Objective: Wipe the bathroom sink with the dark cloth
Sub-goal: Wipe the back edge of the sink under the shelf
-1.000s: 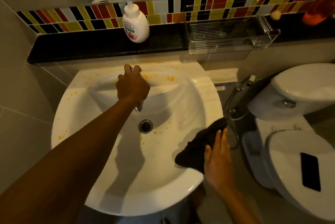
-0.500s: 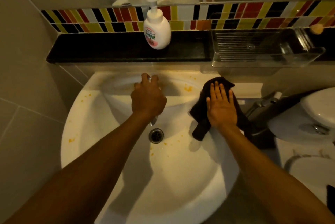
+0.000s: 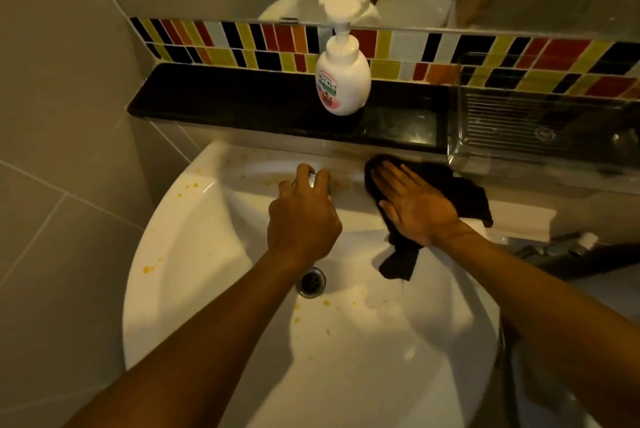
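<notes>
Flat and spread, the right hand (image 3: 414, 207) pressed the cloth (image 3: 446, 185) onto the sink (image 3: 194, 254) at its back right rim. The cloth's long axis ran from that rim down into the basin, one tail hanging toward the drain (image 3: 310, 282). The left hand (image 3: 303, 219) curled around the tap.

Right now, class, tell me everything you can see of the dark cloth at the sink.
The dark cloth is black, soft and crumpled, fabric by its look. It lies on the back right rim of the white sink, just below the black ledge. The right hand presses flat on it, fingers spread. One corner hangs down into the basin; another bunches out to the right of the hand.
</notes>
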Available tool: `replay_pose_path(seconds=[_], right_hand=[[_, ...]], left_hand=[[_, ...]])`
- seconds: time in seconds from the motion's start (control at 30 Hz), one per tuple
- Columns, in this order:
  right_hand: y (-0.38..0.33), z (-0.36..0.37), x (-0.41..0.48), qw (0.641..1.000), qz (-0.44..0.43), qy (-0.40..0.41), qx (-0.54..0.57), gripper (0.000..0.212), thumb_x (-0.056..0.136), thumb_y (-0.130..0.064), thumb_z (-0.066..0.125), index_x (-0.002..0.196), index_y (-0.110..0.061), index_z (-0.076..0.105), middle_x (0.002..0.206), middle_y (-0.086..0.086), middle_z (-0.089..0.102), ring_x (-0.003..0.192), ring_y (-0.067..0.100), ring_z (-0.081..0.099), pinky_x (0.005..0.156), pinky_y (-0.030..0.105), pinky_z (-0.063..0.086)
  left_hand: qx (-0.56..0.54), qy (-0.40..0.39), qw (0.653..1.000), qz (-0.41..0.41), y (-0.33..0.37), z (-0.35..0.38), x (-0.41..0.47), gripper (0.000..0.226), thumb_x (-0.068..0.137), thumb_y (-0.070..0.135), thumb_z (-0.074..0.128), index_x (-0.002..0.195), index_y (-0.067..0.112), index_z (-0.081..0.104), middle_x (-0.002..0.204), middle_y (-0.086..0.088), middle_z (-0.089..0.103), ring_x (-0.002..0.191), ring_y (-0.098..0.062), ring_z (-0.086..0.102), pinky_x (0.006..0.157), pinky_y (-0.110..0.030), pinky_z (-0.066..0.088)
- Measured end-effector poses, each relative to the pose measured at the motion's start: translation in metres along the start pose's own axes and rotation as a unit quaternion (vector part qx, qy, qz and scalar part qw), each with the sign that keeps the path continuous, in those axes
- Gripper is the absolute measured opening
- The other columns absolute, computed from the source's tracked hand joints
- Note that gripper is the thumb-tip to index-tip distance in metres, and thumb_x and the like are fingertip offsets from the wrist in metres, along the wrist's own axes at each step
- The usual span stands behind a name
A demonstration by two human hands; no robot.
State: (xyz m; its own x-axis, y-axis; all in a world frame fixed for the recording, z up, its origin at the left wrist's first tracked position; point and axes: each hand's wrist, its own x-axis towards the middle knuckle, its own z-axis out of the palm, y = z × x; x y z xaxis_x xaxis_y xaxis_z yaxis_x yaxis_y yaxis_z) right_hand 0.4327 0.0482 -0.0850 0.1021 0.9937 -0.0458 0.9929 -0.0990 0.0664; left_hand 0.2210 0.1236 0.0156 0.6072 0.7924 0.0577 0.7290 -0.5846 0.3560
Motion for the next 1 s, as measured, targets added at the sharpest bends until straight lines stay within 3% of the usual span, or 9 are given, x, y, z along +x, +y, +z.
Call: replay_pose_path(seconds=[0.1,0.3,0.47,0.53,0.63,0.7,0.8,0.87,1.0], right_hand=[[-0.001,-0.004,0.014,0.997,-0.074,0.007,-0.018,0.056,0.096,-0.041,0.023,0.145,-0.014,0.023,0.151,0.008,0.036,0.143,0.026,0.028,0.120,0.037,0.002],[-0.026,-0.013,0.042,0.992,-0.113,0.020,-0.049,0.056,0.091,-0.037,0.036,0.141,-0.013,0.044,0.145,0.010,0.048,0.136,0.029,0.041,0.116,0.038,-0.004],[-0.051,-0.007,0.062,0.995,-0.101,-0.003,-0.024,0.060,0.097,-0.037,0.026,0.151,-0.014,0.015,0.160,0.010,0.017,0.148,0.031,0.010,0.120,0.048,0.008],[-0.051,-0.004,0.060,0.994,-0.104,-0.010,-0.007,0.061,0.095,-0.038,0.015,0.151,-0.014,0.014,0.160,0.010,0.015,0.148,0.031,0.008,0.119,0.050,0.010],[-0.046,0.000,0.042,0.989,-0.107,-0.015,0.102,0.061,0.096,-0.042,0.012,0.152,-0.018,0.012,0.161,0.005,0.011,0.149,0.024,0.002,0.121,0.044,-0.001],[-0.042,0.002,0.023,0.979,-0.094,-0.027,0.179,0.058,0.100,-0.040,0.023,0.152,-0.019,0.008,0.162,0.003,0.010,0.149,0.020,0.001,0.118,0.033,-0.007],[-0.034,0.008,-0.006,0.969,-0.049,0.008,0.242,0.057,0.100,-0.042,0.030,0.151,-0.019,0.020,0.158,0.001,0.022,0.147,0.017,0.015,0.120,0.030,0.006],[-0.033,0.014,-0.014,0.972,-0.015,0.032,0.230,0.056,0.099,-0.045,0.029,0.149,-0.019,0.028,0.155,0.001,0.032,0.144,0.018,0.027,0.118,0.029,0.015],[-0.055,0.010,0.008,0.986,0.068,0.017,0.152,0.057,0.098,-0.042,0.019,0.147,-0.018,0.030,0.153,0.005,0.037,0.141,0.026,0.032,0.114,0.038,0.012]], left_hand=[[0.004,0.006,1.000,-0.005,0.001,-0.001,0.002,0.029,0.092,0.025,0.049,0.121,0.018,0.051,0.135,-0.006,0.044,0.104,-0.028,0.054,0.081,-0.040,0.053],[0.037,0.010,0.999,-0.002,-0.001,0.003,0.002,0.029,0.090,0.027,0.047,0.119,0.021,0.050,0.132,-0.004,0.047,0.097,-0.027,0.057,0.071,-0.039,0.057],[0.042,-0.002,0.999,-0.018,-0.002,0.005,0.006,0.027,0.092,0.032,0.045,0.118,0.025,0.048,0.130,0.000,0.047,0.096,-0.024,0.057,0.072,-0.040,0.057],[0.055,-0.007,0.998,-0.030,-0.001,0.005,0.006,0.026,0.093,0.034,0.046,0.118,0.027,0.047,0.130,0.001,0.046,0.097,-0.023,0.057,0.075,-0.040,0.057],[0.073,-0.012,0.997,-0.029,0.000,0.004,0.004,0.029,0.094,0.035,0.047,0.121,0.027,0.046,0.133,0.001,0.044,0.100,-0.024,0.057,0.077,-0.041,0.056],[0.068,-0.012,0.997,-0.020,-0.001,0.004,0.003,0.031,0.093,0.034,0.047,0.123,0.027,0.046,0.134,0.000,0.044,0.101,-0.025,0.056,0.076,-0.042,0.056],[0.066,-0.009,0.998,-0.012,-0.001,0.003,0.003,0.030,0.093,0.033,0.046,0.123,0.029,0.047,0.134,0.000,0.043,0.101,-0.025,0.056,0.073,-0.042,0.056],[0.064,-0.010,0.998,-0.014,-0.001,0.003,0.003,0.029,0.093,0.032,0.046,0.121,0.030,0.047,0.135,0.000,0.043,0.102,-0.024,0.055,0.073,-0.041,0.056],[0.072,-0.012,0.997,-0.015,-0.003,0.006,0.003,0.032,0.093,0.034,0.045,0.125,0.029,0.047,0.137,-0.001,0.043,0.104,-0.024,0.056,0.075,-0.038,0.057]])
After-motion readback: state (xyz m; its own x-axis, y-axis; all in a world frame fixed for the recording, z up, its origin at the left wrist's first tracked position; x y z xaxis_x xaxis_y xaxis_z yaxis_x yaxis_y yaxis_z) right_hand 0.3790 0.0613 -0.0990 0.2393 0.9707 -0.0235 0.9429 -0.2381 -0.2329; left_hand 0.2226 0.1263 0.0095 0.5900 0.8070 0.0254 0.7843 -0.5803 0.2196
